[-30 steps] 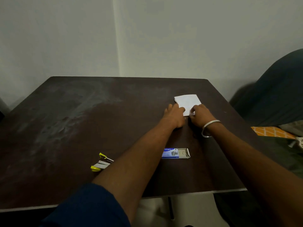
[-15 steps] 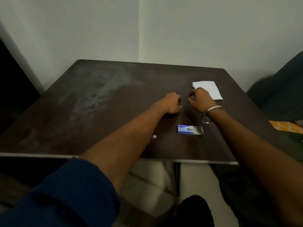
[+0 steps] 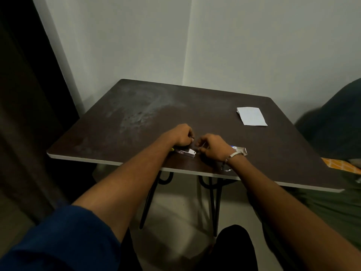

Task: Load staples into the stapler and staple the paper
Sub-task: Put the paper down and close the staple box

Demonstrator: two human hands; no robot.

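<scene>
Head view: both hands, left hand (image 3: 180, 134) and right hand (image 3: 212, 146), curl over the stapler (image 3: 185, 152) at the table (image 3: 117, 133) front edge; grips unclear. Loading looks underway; paper (image 3: 252, 116) waits far right, unstapled.

Both hands now off the paper (image 3: 251, 116), drawn back to lower centre of frame: left hand (image 3: 180, 134) curled over the stapler (image 3: 185, 152), right hand (image 3: 214, 147) pinching something thin beside it.
</scene>
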